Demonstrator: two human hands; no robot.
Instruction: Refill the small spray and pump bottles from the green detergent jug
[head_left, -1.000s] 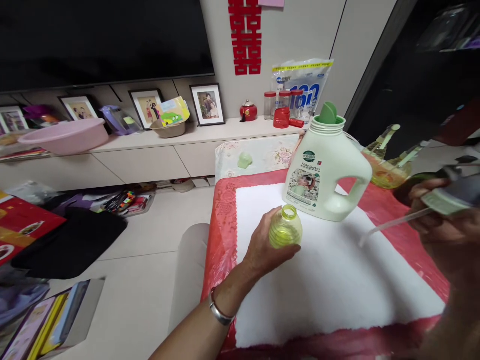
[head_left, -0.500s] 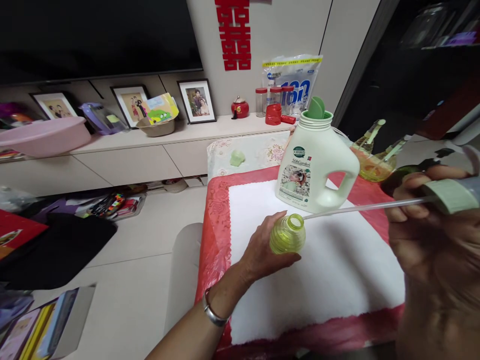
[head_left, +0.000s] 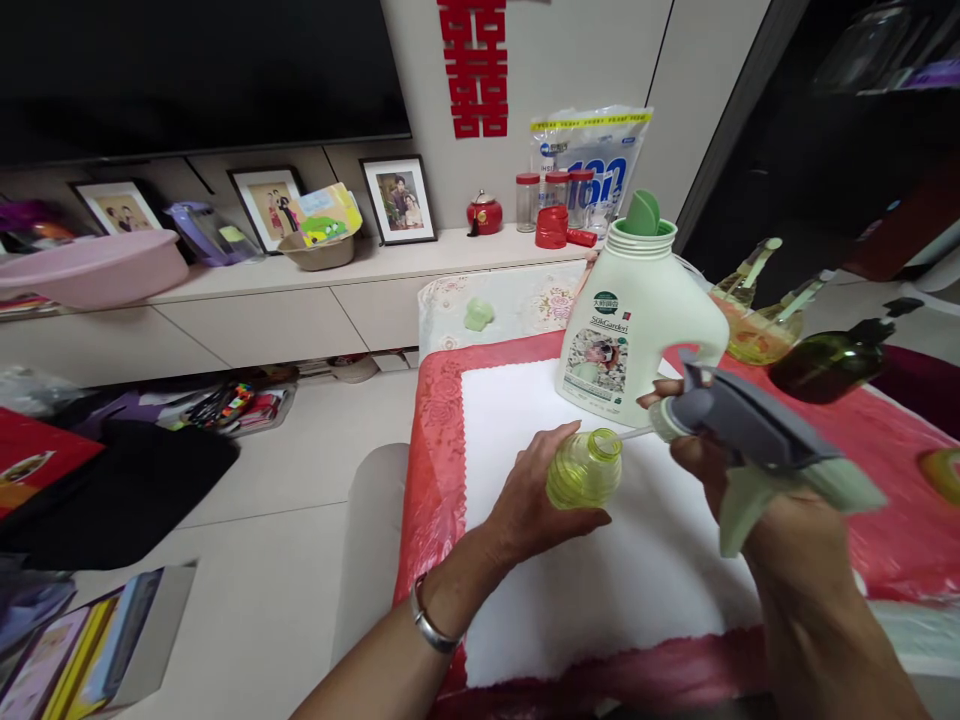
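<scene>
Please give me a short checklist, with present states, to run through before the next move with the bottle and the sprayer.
1. Yellow-green bottle held in the left hand: ok.
2. Sprayer head held in the right hand: ok.
3. Tube lined up with the bottle's mouth: ok, it reaches the opening.
4. Sprayer head seated on the bottle's neck: not ok, they are apart.
5. Pale green jug standing upright: ok.
6. Right fingers clear of the jug: cannot tell, they overlap in this view.
</scene>
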